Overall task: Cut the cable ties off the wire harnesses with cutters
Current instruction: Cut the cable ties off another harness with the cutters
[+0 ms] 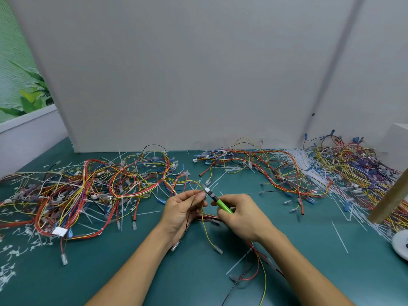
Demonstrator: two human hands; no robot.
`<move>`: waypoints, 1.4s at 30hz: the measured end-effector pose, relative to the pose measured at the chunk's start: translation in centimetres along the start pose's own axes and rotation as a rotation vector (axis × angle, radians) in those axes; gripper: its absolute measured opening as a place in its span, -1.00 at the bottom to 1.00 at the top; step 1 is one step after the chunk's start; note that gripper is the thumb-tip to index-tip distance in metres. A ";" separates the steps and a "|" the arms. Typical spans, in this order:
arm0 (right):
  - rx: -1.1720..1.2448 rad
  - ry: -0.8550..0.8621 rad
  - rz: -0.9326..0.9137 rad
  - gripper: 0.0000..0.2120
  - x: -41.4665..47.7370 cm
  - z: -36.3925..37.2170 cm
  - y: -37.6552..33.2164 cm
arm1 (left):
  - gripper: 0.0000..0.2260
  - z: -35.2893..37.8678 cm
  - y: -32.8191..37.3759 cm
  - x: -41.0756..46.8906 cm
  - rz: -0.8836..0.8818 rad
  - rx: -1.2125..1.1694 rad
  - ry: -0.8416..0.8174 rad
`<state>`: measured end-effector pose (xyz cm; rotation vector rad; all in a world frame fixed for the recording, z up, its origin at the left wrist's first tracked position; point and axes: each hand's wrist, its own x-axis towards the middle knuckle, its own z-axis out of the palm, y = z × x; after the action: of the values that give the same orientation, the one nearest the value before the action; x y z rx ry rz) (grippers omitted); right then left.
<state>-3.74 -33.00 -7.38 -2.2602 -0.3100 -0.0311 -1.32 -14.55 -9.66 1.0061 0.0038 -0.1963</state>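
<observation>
Your left hand (pixel 183 208) is up just above the teal desk (pixel 123 274), palm turned toward you, its grip pinched between thumb and fingertips on a few thin wires (pixel 204 219) of one harness, a yellow one and a dark one among them. They hang past your wrist and end in clear-sleeved terminals. Your right hand (pixel 241 217) has its grip curled round the green handles of the cutters (pixel 220 204), whose nose points up and left and meets the wires right at your left fingertips, with something small and white at the tip. Whether the blades are apart you cannot tell. On the desk to your left lies a broad tangle of wire harnesses (pixel 88 191) in red, yellow, blue and black. A long harness (pixel 254 164) runs along the back edge, and a denser heap (pixel 357 173) fills the right corner, with a sheaf of white cable ties (pixel 303 165) between them. Small white tie scraps (pixel 13 255) are strewn at the front left, and straight tie tails (pixel 340 240) lie on the right. A grey panel wall (pixel 176 74) stands behind the desk, a leafy green mural (pixel 22 85) above a white ledge is on the left, and a tilted wooden post (pixel 390 199) crosses the right edge near a white disc (pixel 400 246).
</observation>
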 end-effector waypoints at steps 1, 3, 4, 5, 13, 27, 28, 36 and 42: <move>-0.001 -0.001 0.000 -0.79 0.0 0.0 0.0 | -0.92 0.0 0.0 0.0 0.000 -0.002 -0.001; -0.009 -0.001 0.001 -0.79 0.0 0.0 0.0 | -0.92 0.0 0.0 0.0 0.000 -0.004 -0.002; -0.013 -0.001 0.002 -0.79 0.0 0.0 0.0 | -0.92 0.0 0.0 0.0 0.001 -0.003 -0.001; -0.015 0.000 0.004 -0.79 0.0 0.0 0.0 | -0.93 0.0 0.0 0.0 0.002 0.001 -0.001; -0.061 0.040 -0.038 -0.85 -0.1 0.3 0.0 | -0.93 -0.2 0.0 0.1 -0.003 0.009 -0.003; -0.056 0.060 -0.050 -0.87 -0.4 0.3 -0.5 | -0.92 -0.1 0.1 0.0 -0.026 -0.017 -0.001; -0.048 0.058 -0.042 -0.86 -0.4 0.3 -0.6 | -0.92 -0.1 0.2 0.1 -0.027 -0.019 -0.001; -0.014 0.049 -0.021 -0.80 -0.4 0.3 -0.7 | -0.92 -0.2 0.1 0.0 -0.025 -0.023 -0.005; -0.040 0.068 -0.062 -0.89 -0.2 0.7 -0.1 | -0.92 -0.1 0.2 0.0 -0.019 -0.031 -0.005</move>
<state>-4.05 -32.47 -7.75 -2.2835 -0.3462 -0.1476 -1.32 -14.41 -9.55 0.9753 0.0123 -0.2157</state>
